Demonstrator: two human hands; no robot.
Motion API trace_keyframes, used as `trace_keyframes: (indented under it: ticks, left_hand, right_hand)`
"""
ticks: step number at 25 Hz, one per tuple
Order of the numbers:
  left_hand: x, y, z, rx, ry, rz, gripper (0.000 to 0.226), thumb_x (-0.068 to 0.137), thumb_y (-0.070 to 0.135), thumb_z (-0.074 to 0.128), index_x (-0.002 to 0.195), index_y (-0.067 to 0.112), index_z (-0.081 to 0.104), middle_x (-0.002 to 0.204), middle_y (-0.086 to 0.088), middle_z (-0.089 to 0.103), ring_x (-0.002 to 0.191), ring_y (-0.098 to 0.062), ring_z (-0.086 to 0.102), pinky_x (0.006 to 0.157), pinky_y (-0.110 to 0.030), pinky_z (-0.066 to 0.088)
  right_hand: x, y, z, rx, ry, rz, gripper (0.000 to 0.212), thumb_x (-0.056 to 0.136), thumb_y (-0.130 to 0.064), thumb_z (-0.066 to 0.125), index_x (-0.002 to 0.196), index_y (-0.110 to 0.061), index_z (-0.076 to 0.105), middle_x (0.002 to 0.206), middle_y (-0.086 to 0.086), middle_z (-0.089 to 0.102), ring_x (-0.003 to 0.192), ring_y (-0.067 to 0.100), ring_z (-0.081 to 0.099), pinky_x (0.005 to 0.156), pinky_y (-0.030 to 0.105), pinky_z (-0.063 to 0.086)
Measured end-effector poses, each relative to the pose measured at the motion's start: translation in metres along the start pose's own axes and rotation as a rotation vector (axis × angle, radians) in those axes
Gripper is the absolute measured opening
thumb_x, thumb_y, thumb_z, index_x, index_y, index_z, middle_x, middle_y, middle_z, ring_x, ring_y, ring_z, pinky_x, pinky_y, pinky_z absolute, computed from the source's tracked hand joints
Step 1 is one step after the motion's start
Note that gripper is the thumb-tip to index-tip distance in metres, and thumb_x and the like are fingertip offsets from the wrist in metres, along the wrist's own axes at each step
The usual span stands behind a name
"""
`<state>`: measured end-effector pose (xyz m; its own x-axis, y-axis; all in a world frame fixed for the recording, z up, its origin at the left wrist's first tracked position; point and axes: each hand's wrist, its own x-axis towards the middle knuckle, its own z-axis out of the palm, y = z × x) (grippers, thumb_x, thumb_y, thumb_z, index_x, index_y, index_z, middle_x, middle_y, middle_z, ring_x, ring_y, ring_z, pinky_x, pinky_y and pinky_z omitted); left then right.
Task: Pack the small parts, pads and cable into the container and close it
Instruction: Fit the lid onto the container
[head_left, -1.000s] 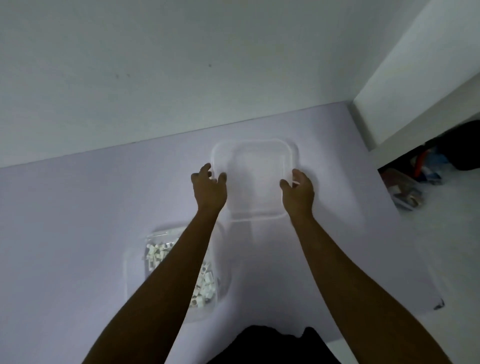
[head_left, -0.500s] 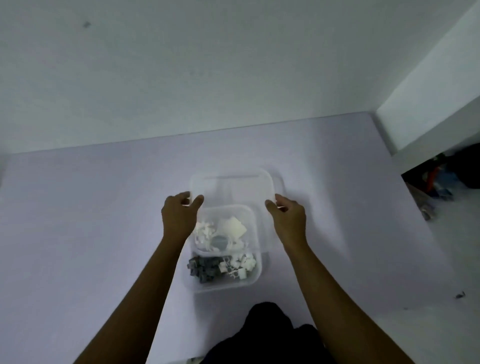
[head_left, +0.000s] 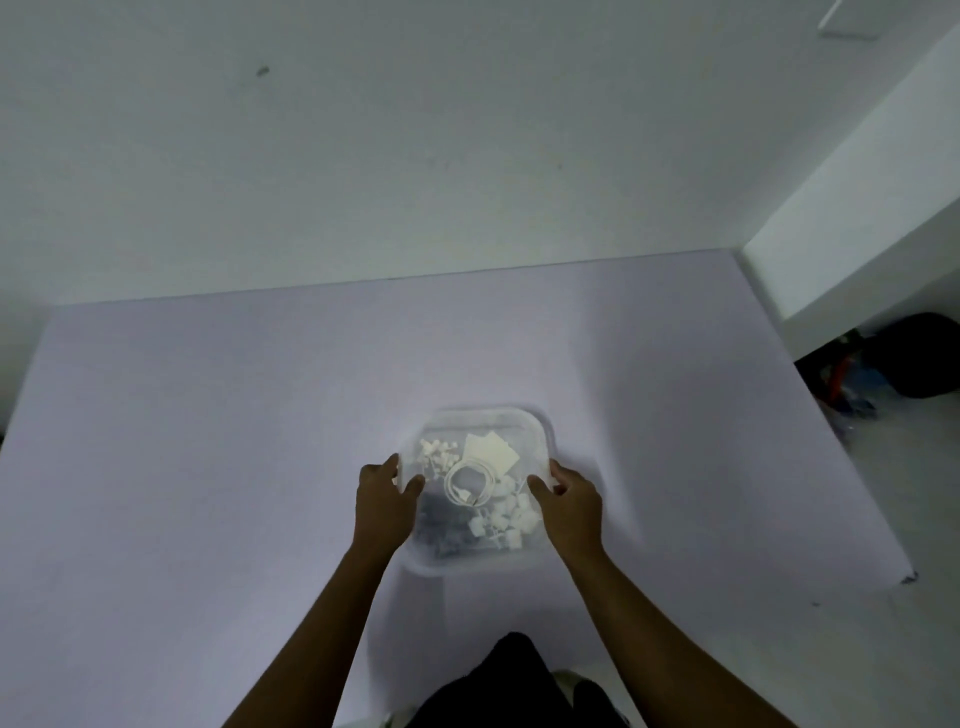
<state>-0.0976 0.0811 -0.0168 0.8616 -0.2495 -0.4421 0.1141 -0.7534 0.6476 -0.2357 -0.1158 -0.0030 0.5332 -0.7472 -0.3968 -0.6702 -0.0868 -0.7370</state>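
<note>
Just below the middle of the frame, the clear container sits on the table. It already holds the coiled cable, the pads and the small parts. The left hand and right hand each grip a side edge of the lid, which lies over the container. Packing looks finished; pressing the lid shut probably remains.

Both arms extend forward, left hand and right hand pinching the lid (thumbs on top).
</note>
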Motion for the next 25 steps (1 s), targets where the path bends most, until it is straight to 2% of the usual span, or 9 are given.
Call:
trace_keyframes:
  ticks: [4, 10, 13, 16, 17, 19, 21, 23, 25]
  left_hand:
    - [-0.002, 0.004, 0.005, -0.033, 0.024, 0.009, 0.038, 0.092, 0.031, 0.062, 0.126, 0.015, 0.058, 0.114, -0.016, 0.06, 0.099, -0.032, 0.064, 0.09, -0.042, 0.053]
    - [0.003, 0.015, 0.011, -0.076, 0.048, -0.052, 0.053, 0.096, 0.024, 0.059, 0.144, 0.011, 0.043, 0.139, -0.018, 0.051, 0.124, -0.034, 0.052, 0.107, -0.046, 0.042]
    - [0.021, 0.024, 0.013, -0.093, 0.049, -0.093, 0.054, 0.096, 0.022, 0.06, 0.145, 0.009, 0.042, 0.144, -0.014, 0.049, 0.128, -0.032, 0.051, 0.11, -0.045, 0.04]
    - [0.05, 0.048, 0.012, -0.091, 0.073, -0.083, 0.051, 0.095, 0.018, 0.06, 0.142, 0.006, 0.045, 0.143, -0.013, 0.052, 0.128, -0.03, 0.052, 0.11, -0.044, 0.04]
    - [0.061, 0.059, 0.011, -0.086, 0.075, -0.074, 0.049, 0.096, 0.018, 0.059, 0.141, 0.005, 0.046, 0.143, -0.013, 0.052, 0.128, -0.03, 0.052, 0.11, -0.043, 0.04]
    - [0.084, 0.084, 0.011, -0.067, 0.073, -0.052, 0.05, 0.097, 0.017, 0.057, 0.143, 0.003, 0.043, 0.144, -0.015, 0.05, 0.132, -0.031, 0.048, 0.112, -0.042, 0.037]
    - [0.106, 0.11, 0.011, -0.038, 0.064, -0.037, 0.051, 0.098, 0.017, 0.054, 0.144, 0.002, 0.039, 0.146, -0.017, 0.047, 0.135, -0.033, 0.044, 0.112, -0.038, 0.033]
    - [0.12, 0.131, 0.009, -0.004, 0.062, -0.032, 0.045, 0.098, 0.015, 0.054, 0.139, 0.0, 0.043, 0.139, -0.019, 0.052, 0.129, -0.035, 0.048, 0.104, -0.036, 0.037]
    - [0.133, 0.143, 0.008, 0.029, 0.045, -0.043, 0.036, 0.097, 0.015, 0.055, 0.128, -0.001, 0.049, 0.129, -0.02, 0.058, 0.119, -0.036, 0.054, 0.092, -0.034, 0.042]
  right_hand:
    - [0.005, 0.002, 0.002, 0.006, 0.006, 0.003, 0.054, 0.09, -0.026, 0.071, 0.138, -0.006, 0.056, 0.133, 0.01, 0.063, 0.109, 0.02, 0.062, 0.088, 0.022, 0.044]
    - [0.026, 0.006, 0.007, 0.025, -0.039, 0.051, 0.051, 0.088, -0.03, 0.072, 0.134, -0.011, 0.061, 0.125, 0.007, 0.07, 0.105, 0.022, 0.068, 0.091, 0.03, 0.055]
    - [0.047, -0.002, 0.006, 0.033, -0.061, 0.038, 0.048, 0.087, -0.028, 0.074, 0.131, -0.011, 0.064, 0.118, 0.006, 0.072, 0.097, 0.019, 0.069, 0.081, 0.024, 0.054]
    - [0.085, -0.02, 0.003, 0.034, -0.075, 0.026, 0.047, 0.087, -0.026, 0.075, 0.129, -0.008, 0.066, 0.117, 0.005, 0.072, 0.099, 0.019, 0.07, 0.082, 0.022, 0.052]
    - [0.098, -0.028, 0.002, 0.019, -0.073, 0.013, 0.042, 0.087, -0.026, 0.075, 0.123, -0.006, 0.069, 0.112, 0.006, 0.074, 0.095, 0.018, 0.07, 0.078, 0.02, 0.052]
    - [0.127, -0.047, -0.001, -0.033, -0.058, -0.017, 0.024, 0.087, -0.022, 0.074, 0.094, 0.001, 0.071, 0.086, 0.008, 0.074, 0.074, 0.016, 0.065, 0.06, 0.015, 0.045]
    - [0.154, -0.068, -0.006, -0.088, -0.034, -0.054, 0.027, 0.086, -0.017, 0.072, 0.071, 0.0, 0.057, 0.068, 0.008, 0.061, 0.062, 0.017, 0.054, 0.049, 0.019, 0.035]
    - [0.178, -0.084, -0.009, -0.148, -0.033, -0.081, 0.026, 0.086, -0.014, 0.069, 0.072, 0.003, 0.055, 0.07, 0.013, 0.063, 0.064, 0.021, 0.055, 0.052, 0.028, 0.036]
    - [0.198, -0.091, -0.012, -0.224, -0.092, -0.105, 0.023, 0.087, -0.014, 0.068, 0.08, 0.005, 0.058, 0.079, 0.016, 0.067, 0.071, 0.024, 0.059, 0.058, 0.027, 0.038]
